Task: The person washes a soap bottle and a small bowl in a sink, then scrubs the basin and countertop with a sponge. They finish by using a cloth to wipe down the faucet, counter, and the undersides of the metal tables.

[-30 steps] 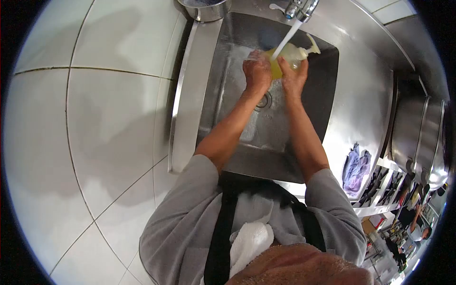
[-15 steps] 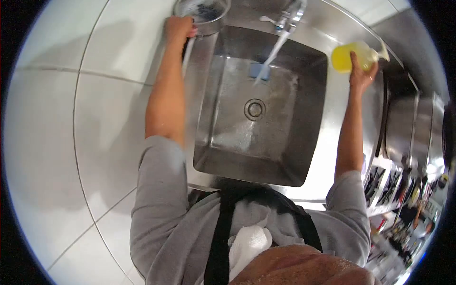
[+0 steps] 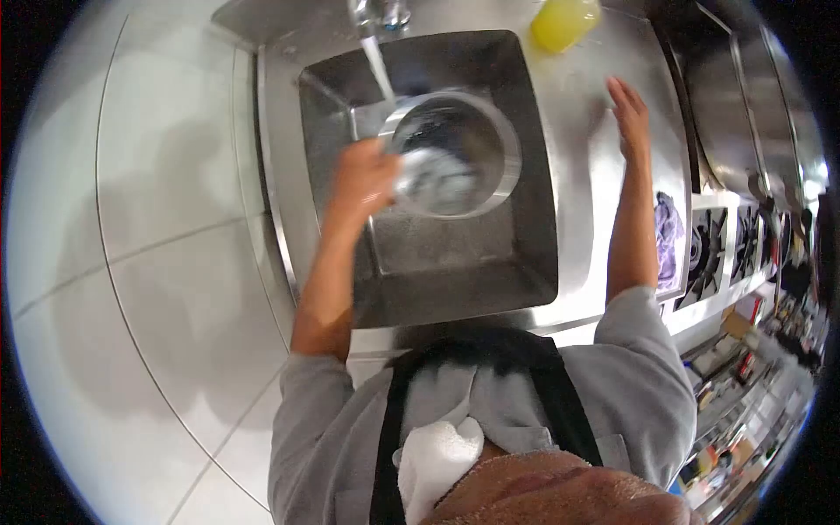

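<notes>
My left hand (image 3: pixel 366 179), smeared by motion, is closed on the left side of a round metal pot (image 3: pixel 509 162). The pot is down in the steel sink (image 3: pixel 455 293), with blurred whitish and dark matter inside it that I cannot make out. A stream of water (image 3: pixel 377 68) from the tap (image 3: pixel 382 12) falls at the pot's far left rim. Over the counter to the right, my right hand (image 3: pixel 632 118) holds nothing, its fingers stretched out. Beyond it, a bottle of yellow liquid (image 3: pixel 564 24) stands on the counter, its top cut off by the view.
A purple cloth (image 3: pixel 668 236) lies at the counter's right edge. Stove burners (image 3: pixel 705 254) and large metal pots (image 3: pixel 735 105) are farther right. White tiles (image 3: pixel 175 175) cover the left side.
My left hand has brought the pot from the sink's far left corner into the sink, by the water. My right hand has let go of the yellow bottle and come nearer. The view has shifted.
</notes>
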Tool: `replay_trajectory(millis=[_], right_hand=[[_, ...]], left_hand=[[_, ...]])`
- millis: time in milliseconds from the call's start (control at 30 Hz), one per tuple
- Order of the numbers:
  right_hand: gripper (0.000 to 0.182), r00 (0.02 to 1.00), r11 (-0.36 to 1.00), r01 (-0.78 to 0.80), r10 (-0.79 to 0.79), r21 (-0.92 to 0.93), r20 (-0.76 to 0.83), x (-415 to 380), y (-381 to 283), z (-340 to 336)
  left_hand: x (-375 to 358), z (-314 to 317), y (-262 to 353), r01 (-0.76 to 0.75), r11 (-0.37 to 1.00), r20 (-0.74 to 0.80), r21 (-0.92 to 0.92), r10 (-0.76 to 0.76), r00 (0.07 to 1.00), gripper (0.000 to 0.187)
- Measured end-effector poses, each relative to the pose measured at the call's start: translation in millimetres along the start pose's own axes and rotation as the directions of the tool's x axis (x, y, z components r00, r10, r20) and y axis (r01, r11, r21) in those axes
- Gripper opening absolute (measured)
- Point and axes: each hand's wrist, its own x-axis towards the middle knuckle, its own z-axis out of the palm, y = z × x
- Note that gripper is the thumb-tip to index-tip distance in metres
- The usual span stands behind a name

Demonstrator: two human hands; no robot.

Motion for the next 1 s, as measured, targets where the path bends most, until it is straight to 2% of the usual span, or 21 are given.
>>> replay_trajectory(millis=[67,100,167,233,300,333,367,400,433,467,533,600,700,733,767,800,833,867,900,967,1000], right_hand=[[0.055,0.999,0.998,-0.046,0.046,0.034,-0.004,-16,24,-28],[0.054,0.999,0.993,-0.023,0.020,0.113,0.029,-20,38,-43],[0.058,0.989,0.942,-0.147,0.143,0.300,0.035,-28,54,-66],[0.050,0.982,0.924,-0.186,0.171,0.334,0.075,-34,64,-84],[0.045,0.968,0.921,-0.186,0.232,0.343,-0.096,-57,49,-75],[0.044,0.990,1.000,-0.015,0.013,-0.015,-0.143,-59,64,-89],[0.042,0.972,0.914,0.156,-0.210,-0.374,-0.109,-60,90,-105],[0.041,0.916,0.677,0.297,-0.400,-0.673,0.002,-60,112,-116],[0.038,0.949,0.974,0.116,-0.166,-0.192,-0.268,-68,120,-105],[0.038,0.921,0.947,0.150,-0.238,-0.284,-0.307,-81,105,-87],[0.036,0.842,0.847,0.271,-0.439,-0.458,-0.314,-91,96,-69],[0.030,0.711,0.665,0.431,-0.666,-0.610,-0.224,-90,104,-63],[0.024,0.765,0.536,0.236,-0.617,-0.811,-0.186,-66,165,-106],[0.021,0.764,0.533,0.217,-0.614,-0.818,-0.198,-56,195,-128],[0.025,0.760,0.629,0.122,-0.557,-0.767,-0.336,-67,171,-106],[0.030,0.761,0.696,0.187,-0.549,-0.694,-0.345,-72,159,-98],[0.034,0.800,0.710,0.085,-0.467,-0.699,-0.377,-78,138,-84],[0.036,0.818,0.734,0.104,-0.447,-0.671,-0.362,-78,130,-82],[0.034,0.825,0.726,0.149,-0.466,-0.672,-0.321,-71,141,-92],[0.063,0.853,0.695,0.090,-0.424,-0.713,-0.305,-60,147,-100],[0.053,0.831,0.625,0.110,-0.485,-0.773,-0.274,-60,140,-92]], left_hand=[[9,50,30,-0.143,0.990,0.173,-0.018,0.144,0.974,0.016],[21,88,32,-0.171,0.985,0.169,0.018,0.166,0.972,0.014],[32,126,66,-0.213,0.977,0.294,-0.032,0.212,0.932,0.017],[45,168,80,-0.457,0.889,0.230,0.034,0.438,0.869,0.023],[50,187,85,-0.469,0.880,0.078,-0.071,0.474,0.877,0.026],[52,190,88,-0.482,0.867,0.001,-0.121,0.486,0.874,0.028],[57,183,76,-0.388,0.912,0.071,-0.131,0.399,0.914,0.031],[61,164,58,-0.290,0.947,0.142,-0.136,0.308,0.941,0.033],[72,157,22,-0.094,0.974,0.253,-0.204,0.145,0.957,0.035],[82,141,-16,0.036,0.985,0.311,-0.166,0.017,0.950,0.042],[105,115,-81,-0.011,0.980,0.204,0.199,-0.031,0.979,0.056],[161,141,-172,0.096,0.874,-0.065,0.476,-0.074,0.995,0.066],[232,160,-218,-0.277,0.718,0.004,0.638,0.357,0.934,0.066],[225,166,-210,-0.230,0.745,-0.010,0.627,0.302,0.953,0.064],[217,172,-201,-0.180,0.767,-0.023,0.615,0.246,0.969,0.062],[226,175,-214,-0.197,0.818,-0.003,0.540,0.237,0.972,0.061],[227,182,-239,-0.194,0.838,-0.039,0.511,0.248,0.968,0.058],[227,189,-263,-0.192,0.856,-0.075,0.480,0.258,0.963,0.055],[220,194,-281,-0.178,0.852,-0.171,0.493,0.295,0.940,0.050],[179,172,-279,-0.139,0.835,-0.201,0.533,0.285,0.937,0.043],[173,153,-273,-0.032,0.875,-0.191,0.483,0.141,0.971,0.042]])
